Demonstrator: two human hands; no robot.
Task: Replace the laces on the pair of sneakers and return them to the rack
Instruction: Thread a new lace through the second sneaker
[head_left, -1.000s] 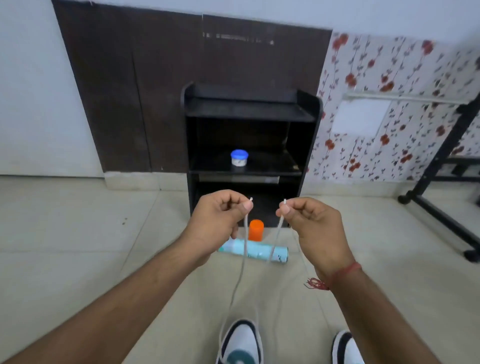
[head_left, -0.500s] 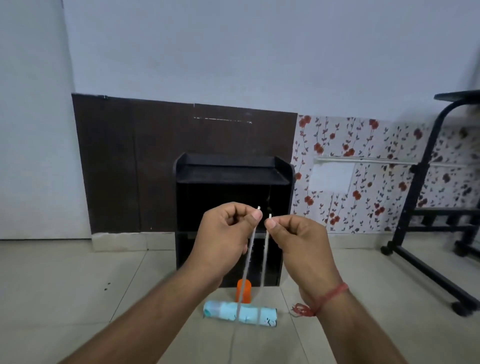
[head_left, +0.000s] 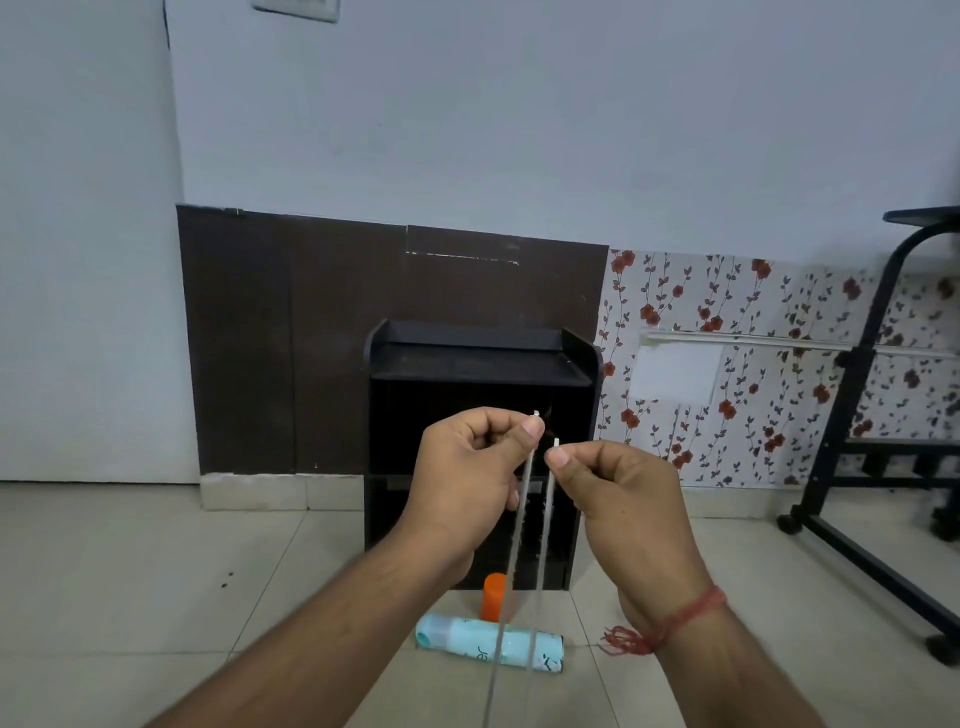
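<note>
Both the left hand (head_left: 467, 483) and right hand (head_left: 618, 499) are pinching the tips of the thin, limp lace (head_left: 519, 525), dangling before the rack (head_left: 483, 364), best gripped by its stiff ends.

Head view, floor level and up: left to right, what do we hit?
Brown panel → left hand → right hand → floral wallpaper → black stand. The rack, can and orange cap overlap the hands, so left out.
</note>
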